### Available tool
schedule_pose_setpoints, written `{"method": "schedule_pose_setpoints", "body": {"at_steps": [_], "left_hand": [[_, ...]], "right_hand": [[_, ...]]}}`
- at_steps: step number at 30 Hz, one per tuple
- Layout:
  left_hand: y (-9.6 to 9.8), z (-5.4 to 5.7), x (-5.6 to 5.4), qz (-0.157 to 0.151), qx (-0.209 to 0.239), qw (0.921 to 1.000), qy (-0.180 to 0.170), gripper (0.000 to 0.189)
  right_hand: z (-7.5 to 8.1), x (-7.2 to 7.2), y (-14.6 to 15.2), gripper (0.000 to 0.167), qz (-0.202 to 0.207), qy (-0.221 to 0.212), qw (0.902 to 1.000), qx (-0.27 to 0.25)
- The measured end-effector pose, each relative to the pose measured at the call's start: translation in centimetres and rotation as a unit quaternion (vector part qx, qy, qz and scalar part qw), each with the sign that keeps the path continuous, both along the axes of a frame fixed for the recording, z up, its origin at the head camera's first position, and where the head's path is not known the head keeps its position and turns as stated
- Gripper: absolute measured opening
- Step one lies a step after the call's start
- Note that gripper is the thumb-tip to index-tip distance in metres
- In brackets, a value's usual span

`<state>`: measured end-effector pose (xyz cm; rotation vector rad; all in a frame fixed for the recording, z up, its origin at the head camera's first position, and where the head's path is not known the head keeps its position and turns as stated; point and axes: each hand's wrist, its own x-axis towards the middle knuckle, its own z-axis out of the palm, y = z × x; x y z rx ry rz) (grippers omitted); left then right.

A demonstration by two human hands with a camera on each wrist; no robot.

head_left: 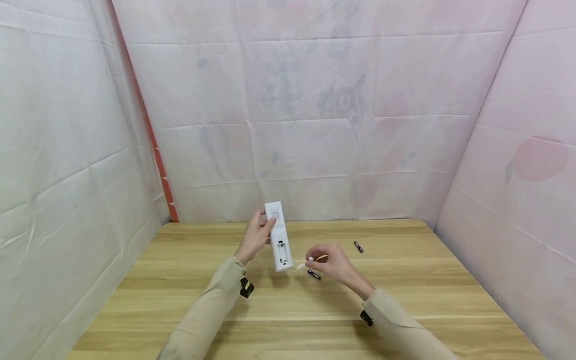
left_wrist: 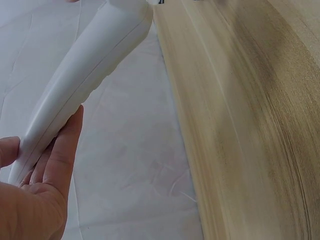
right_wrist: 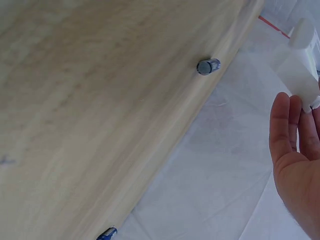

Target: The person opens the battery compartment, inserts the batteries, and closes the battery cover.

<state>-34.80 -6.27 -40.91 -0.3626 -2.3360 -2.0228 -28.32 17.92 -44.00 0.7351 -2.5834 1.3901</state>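
Note:
My left hand (head_left: 254,239) grips a white remote control (head_left: 280,232) by its upper part, thumb on the back face and fingers round the side. The back faces up toward the head camera, with a printed code near the top and the battery compartment (head_left: 282,253) uncovered and empty. The left wrist view shows the remote's smooth side (left_wrist: 90,65) slanting up from the fingers. Just right of its lower end, my right hand (head_left: 332,262) pinches a small white battery cover (head_left: 301,266) between thumb and fingers. Below that hand lies a dark battery (head_left: 314,274) on the table.
Another dark battery (head_left: 358,246) lies farther back and right on the wooden table (head_left: 180,270). White printed sheets (head_left: 315,125) hang behind the table and along both sides. Both forearms wear beige sleeves with small black devices at the wrists.

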Motion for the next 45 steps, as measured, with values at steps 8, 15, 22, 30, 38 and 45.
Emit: {"method": "schedule_pose_setpoints", "body": {"at_steps": [8, 15, 22, 30, 38, 45], "left_hand": [[0.0, 0.0, -0.1, 0.000, -0.002, 1.0000, -0.004, 0.043], [0.0, 0.0, 0.0, -0.003, -0.002, 1.0000, -0.002, 0.041], [-0.1, -0.2, 0.0, -0.010, 0.000, 1.0000, 0.003, 0.040], [-0.3, -0.1, 0.0, -0.010, -0.002, 0.9999, -0.005, 0.040], [-0.4, -0.3, 0.2, -0.020, -0.001, 0.9998, -0.008, 0.040], [-0.3, -0.2, 0.3, -0.021, 0.002, 0.9998, -0.005, 0.039]], "right_hand": [[-0.3, 0.2, 0.8, 0.010, 0.013, -0.012, 0.9994, 0.029], [-0.5, 0.4, 1.8, 0.009, -0.016, -0.008, 0.9979, 0.062], [-0.9, 0.4, 2.9, 0.015, -0.055, 0.009, 0.9942, 0.092], [-1.2, 0.2, 3.5, 0.019, -0.085, 0.001, 0.9883, 0.126], [-1.7, 0.1, 4.0, 0.020, -0.092, 0.008, 0.9787, 0.183], [-2.0, -0.3, 4.7, 0.024, -0.099, 0.014, 0.9758, 0.194]]}}
